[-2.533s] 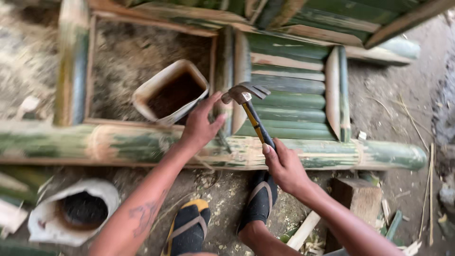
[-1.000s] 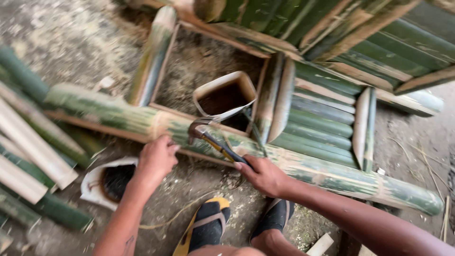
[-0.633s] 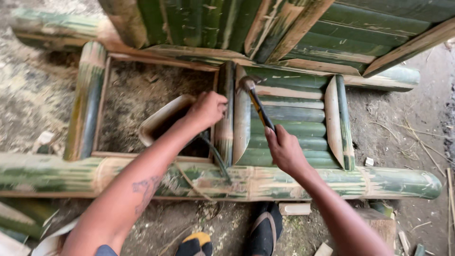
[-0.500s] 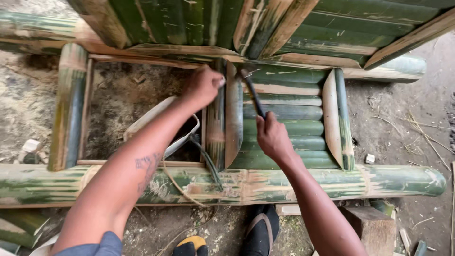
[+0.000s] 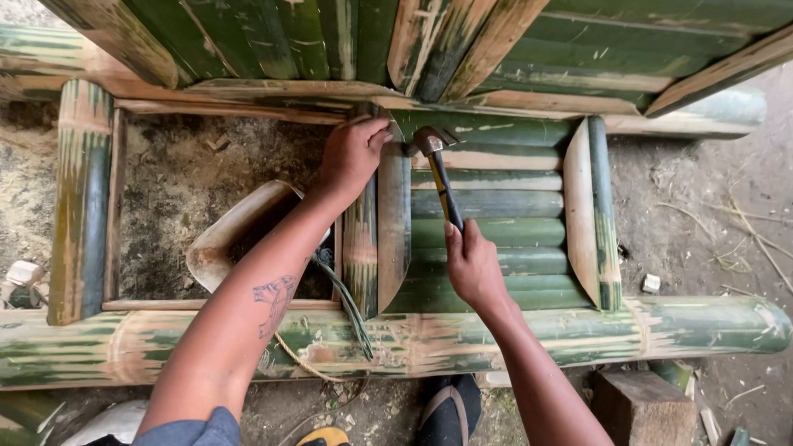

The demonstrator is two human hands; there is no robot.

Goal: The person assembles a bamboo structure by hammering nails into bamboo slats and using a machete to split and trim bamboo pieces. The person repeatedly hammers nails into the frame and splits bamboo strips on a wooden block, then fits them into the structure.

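Right hand (image 5: 472,268) has its fingers closed round the lower end of the hammer (image 5: 442,177) handle. The hammer's long axis runs near vertical in the frame, tilted slightly: grip end near the person, metal head at the far end, pointing away toward the top rail of the bamboo frame (image 5: 496,339). The head sits just beside the top of the upright split-bamboo strip (image 5: 393,223), over the uppermost slat of the slatted panel (image 5: 496,206); can't tell if it touches.

Left hand (image 5: 353,153) is at the top end of the same strip pair, fingers curled over the strip's far end, right next to the hammer head. Can't tell whether a nail is pinched there.

The strip's long axis is parallel to the hammer handle, running from the near horizontal pole to the far rail.

Left of the strip: an open bay with dirt floor and a pale curved container (image 5: 227,235) under the left forearm. A wood block (image 5: 640,405) lies on the ground at lower right.
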